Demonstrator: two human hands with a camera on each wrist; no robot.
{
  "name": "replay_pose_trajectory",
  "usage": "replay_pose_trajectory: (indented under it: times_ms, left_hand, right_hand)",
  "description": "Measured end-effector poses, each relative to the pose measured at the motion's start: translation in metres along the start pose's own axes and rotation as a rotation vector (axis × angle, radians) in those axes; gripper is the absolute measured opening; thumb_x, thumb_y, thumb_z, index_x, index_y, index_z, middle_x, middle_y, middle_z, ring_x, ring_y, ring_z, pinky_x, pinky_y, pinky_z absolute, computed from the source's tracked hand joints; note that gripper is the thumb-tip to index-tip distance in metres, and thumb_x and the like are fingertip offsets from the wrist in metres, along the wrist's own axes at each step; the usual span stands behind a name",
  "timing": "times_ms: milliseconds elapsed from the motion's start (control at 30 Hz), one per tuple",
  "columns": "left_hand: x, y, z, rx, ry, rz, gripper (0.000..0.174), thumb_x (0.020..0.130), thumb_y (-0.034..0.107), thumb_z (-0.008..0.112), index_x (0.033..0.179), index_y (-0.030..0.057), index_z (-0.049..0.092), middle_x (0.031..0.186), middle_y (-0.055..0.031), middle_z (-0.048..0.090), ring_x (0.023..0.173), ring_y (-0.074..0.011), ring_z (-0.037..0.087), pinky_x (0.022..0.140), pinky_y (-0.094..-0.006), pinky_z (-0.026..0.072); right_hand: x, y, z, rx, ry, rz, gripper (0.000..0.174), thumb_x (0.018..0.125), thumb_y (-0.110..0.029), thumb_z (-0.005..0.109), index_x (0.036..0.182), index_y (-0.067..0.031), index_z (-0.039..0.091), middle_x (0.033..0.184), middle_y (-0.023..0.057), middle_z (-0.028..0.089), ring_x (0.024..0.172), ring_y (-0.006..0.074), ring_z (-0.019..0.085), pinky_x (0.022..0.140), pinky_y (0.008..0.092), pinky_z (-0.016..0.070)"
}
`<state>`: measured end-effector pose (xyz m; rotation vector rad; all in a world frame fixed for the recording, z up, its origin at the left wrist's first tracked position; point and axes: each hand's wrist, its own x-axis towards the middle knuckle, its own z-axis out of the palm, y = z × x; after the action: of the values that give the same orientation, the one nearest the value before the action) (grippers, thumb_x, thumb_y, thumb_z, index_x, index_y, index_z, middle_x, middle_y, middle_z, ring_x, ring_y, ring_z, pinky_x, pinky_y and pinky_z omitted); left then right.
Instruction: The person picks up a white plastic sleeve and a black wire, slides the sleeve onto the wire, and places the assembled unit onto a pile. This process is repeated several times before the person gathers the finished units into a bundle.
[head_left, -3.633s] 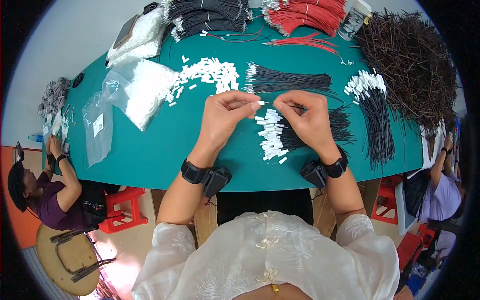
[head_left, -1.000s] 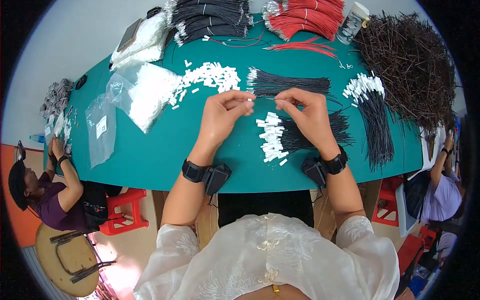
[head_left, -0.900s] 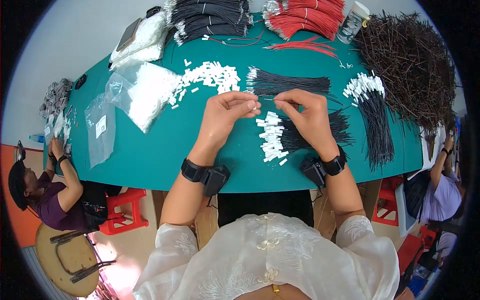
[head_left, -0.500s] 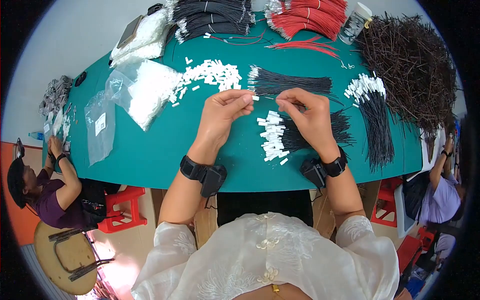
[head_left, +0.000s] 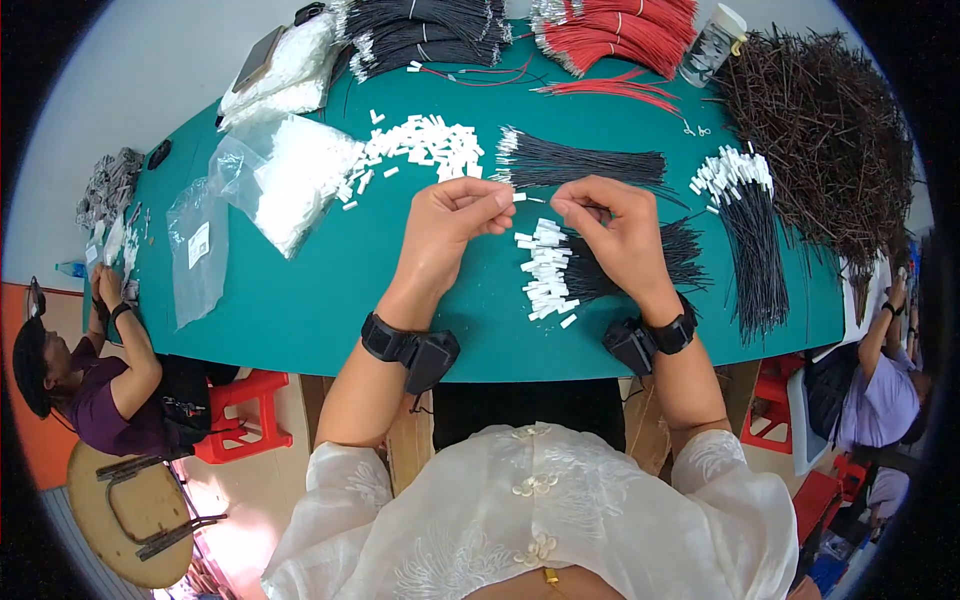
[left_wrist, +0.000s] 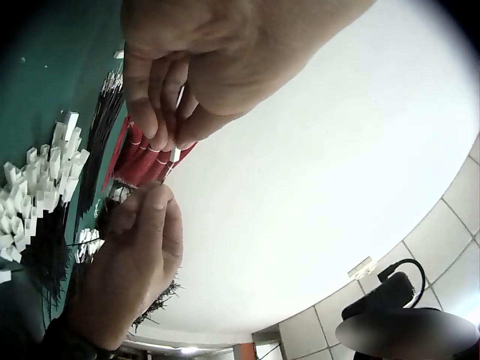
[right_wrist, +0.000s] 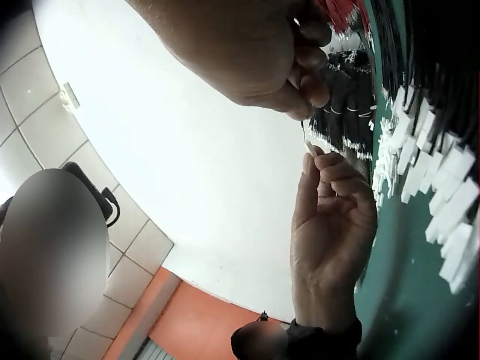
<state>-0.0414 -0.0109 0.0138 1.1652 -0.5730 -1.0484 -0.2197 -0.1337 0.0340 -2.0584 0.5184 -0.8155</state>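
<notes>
In the head view my left hand (head_left: 445, 225) pinches a small white connector housing (head_left: 519, 197) between thumb and forefinger. Facing it, my right hand (head_left: 618, 230) pinches a thin black wire near its bare metal end (head_left: 537, 200). That end points at the housing, close to its mouth; most of the wire is hidden by the right hand. The right wrist view shows the wire tip (right_wrist: 305, 131) right at the housing (right_wrist: 313, 150). Below the hands lies a bundle of black wires (head_left: 590, 268) with white housings (head_left: 545, 270) on their left ends.
Loose white housings (head_left: 430, 145) lie behind the left hand, beside an open plastic bag (head_left: 290, 190) of them. Black wires (head_left: 590, 162) lie behind the hands. A housed bundle (head_left: 750, 240) and a dark tangled heap (head_left: 815, 140) stand right. Red wires (head_left: 615, 35) are at the back.
The housing, mostly hidden in the left fingers about a second ago, now sticks out toward the wire. The wire end and the housing have come closer together.
</notes>
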Motion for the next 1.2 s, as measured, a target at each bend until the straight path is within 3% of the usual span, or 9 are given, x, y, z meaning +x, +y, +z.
replay_pose_trajectory:
  times_ms: [500,867,1200]
  left_hand:
    - [-0.0003,0.0004,0.0005,0.066,-0.026,0.025,0.017,0.089,0.008,0.075,0.101,-0.0035,0.073,0.087,-0.0096,0.074,0.076,-0.0123,0.068,0.070,-0.0236,0.0546]
    - [-0.0013,-0.0013,0.0022,0.038,0.018,0.106,0.021,0.082,-0.005,0.077,0.103,-0.0042,0.074,0.099,-0.0121,0.075,0.090,-0.0158,0.071,0.084,-0.0268,0.0570]
    - [-0.0011,-0.0007,0.0015,0.066,0.005,0.097,0.023,0.081,-0.006,0.078,0.103,-0.0031,0.074,0.098,-0.0104,0.074,0.089,-0.0138,0.070,0.083,-0.0255,0.0561]
  right_hand:
    - [-0.0009,-0.0048,0.0001,-0.027,-0.003,-0.030,0.009,0.085,-0.004,0.074,0.092,0.0014,0.073,0.078,0.0042,0.070,0.066,0.0071,0.058,0.057,0.0222,0.0422]
    - [-0.0005,-0.0047,-0.0007,-0.048,0.017,-0.043,0.008,0.084,-0.003,0.075,0.091,0.0015,0.073,0.077,0.0041,0.070,0.064,0.0068,0.056,0.056,0.0221,0.0410]
    - [-0.0005,-0.0065,-0.0008,-0.060,0.004,-0.067,0.007,0.084,-0.002,0.075,0.090,0.0017,0.073,0.077,0.0047,0.069,0.061,0.0083,0.056,0.055,0.0231,0.0409]
